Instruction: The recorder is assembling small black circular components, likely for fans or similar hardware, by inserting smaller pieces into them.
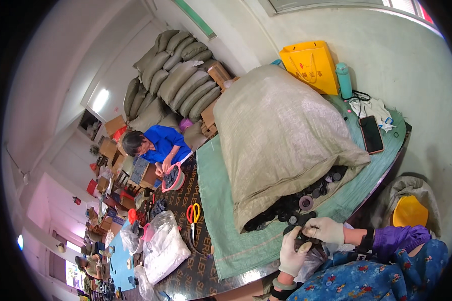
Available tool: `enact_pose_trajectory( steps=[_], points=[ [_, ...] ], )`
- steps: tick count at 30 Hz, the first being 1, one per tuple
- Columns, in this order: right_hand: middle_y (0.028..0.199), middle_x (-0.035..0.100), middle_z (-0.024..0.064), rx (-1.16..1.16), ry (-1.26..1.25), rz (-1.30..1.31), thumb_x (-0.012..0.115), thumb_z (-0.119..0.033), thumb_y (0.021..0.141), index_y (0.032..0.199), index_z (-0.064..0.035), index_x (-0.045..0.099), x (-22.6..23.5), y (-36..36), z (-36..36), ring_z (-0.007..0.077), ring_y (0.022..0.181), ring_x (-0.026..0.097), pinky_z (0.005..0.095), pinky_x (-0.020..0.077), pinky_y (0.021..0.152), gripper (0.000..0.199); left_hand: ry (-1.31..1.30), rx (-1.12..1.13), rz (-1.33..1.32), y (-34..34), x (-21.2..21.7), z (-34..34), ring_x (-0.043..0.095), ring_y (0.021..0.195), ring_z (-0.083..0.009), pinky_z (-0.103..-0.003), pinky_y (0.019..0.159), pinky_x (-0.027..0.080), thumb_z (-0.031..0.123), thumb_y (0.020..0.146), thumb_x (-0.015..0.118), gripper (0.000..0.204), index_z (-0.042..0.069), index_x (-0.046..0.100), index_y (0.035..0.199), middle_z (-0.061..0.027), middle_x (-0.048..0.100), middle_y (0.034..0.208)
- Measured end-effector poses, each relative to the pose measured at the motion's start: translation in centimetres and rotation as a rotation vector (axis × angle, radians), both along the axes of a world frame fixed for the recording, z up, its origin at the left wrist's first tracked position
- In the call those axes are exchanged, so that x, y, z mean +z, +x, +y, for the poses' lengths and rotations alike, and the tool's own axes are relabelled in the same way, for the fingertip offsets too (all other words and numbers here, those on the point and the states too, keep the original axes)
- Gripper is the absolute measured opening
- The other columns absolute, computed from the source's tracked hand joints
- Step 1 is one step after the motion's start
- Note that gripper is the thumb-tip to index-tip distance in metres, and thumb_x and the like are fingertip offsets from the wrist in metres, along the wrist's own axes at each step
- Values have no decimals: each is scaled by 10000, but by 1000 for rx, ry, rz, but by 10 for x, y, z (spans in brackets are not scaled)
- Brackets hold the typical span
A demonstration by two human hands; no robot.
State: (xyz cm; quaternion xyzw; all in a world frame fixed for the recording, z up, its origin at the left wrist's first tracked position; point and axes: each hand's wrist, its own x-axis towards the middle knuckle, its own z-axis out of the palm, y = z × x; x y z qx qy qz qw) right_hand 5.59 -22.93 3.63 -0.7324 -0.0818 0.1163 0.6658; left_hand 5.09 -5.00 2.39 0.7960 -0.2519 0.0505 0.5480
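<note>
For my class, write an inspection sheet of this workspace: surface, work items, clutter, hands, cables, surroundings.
Surface: green sheet over part of a dark table.
Work items: dark round pieces at the mouth of a large sack.
Clutter: yellow bag, teal bottle, phone, red-and-yellow scissors.
Hands: left hand and right hand, both white-gloved, holding a small dark piece between them.
Cables: black cord by the bottle; kind unclear.
Surroundings: co-worker in blue at a pink basket; stacked sacks behind.

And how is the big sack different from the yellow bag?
The big sack is larger than the yellow bag. The sack is pale beige, the bag bright yellow. The sack slumps, with dark pieces at its open mouth; the bag stands upright. Both are bags.
</note>
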Motion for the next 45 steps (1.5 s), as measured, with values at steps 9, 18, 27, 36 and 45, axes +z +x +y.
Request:
enact_pose_trajectory(
  steps=[9,18,27,36,45],
  points=[
    [1024,637,109,44,-70,-210,593,-221,905,1180,-35,565,5,-1,-1,184,957,605,310,472,841,334,-374,21,532,-9,8,1,538,704,-94,-211,603,456,263,848,696,623,21,392,1336,-43,554,961],
    [1002,612,133,-11,-229,-484,647,-143,802,1044,-57,629,22,-11,2,296,986,579,357,468,845,257,-492,-83,616,-10,14,-1,554,754,-107,-227,645,473,278,835,709,626,21,402,1316,-48,558,1008],
    [923,667,81,18,-31,76,638,-154,849,1031,-36,618,21,0,-6,138,858,624,289,491,770,218,48,112,-39,-13,1,-9,593,893,-193,-280,720,524,235,783,751,573,8,495,1242,-119,502,1173],
    [1030,613,109,-1,-273,-510,620,-167,826,1067,-78,616,19,-12,-1,295,944,590,381,484,800,256,-504,-81,716,-13,16,-2,588,844,-161,-248,680,484,314,839,697,625,-1,412,1297,-89,556,1060],
    [1067,608,128,-15,-163,-357,612,-145,820,1110,-80,590,19,-12,1,319,948,591,364,488,811,299,-330,19,428,-15,11,-5,587,868,-143,-262,735,488,284,826,715,642,-13,414,1309,-74,563,1045]
  ],
)
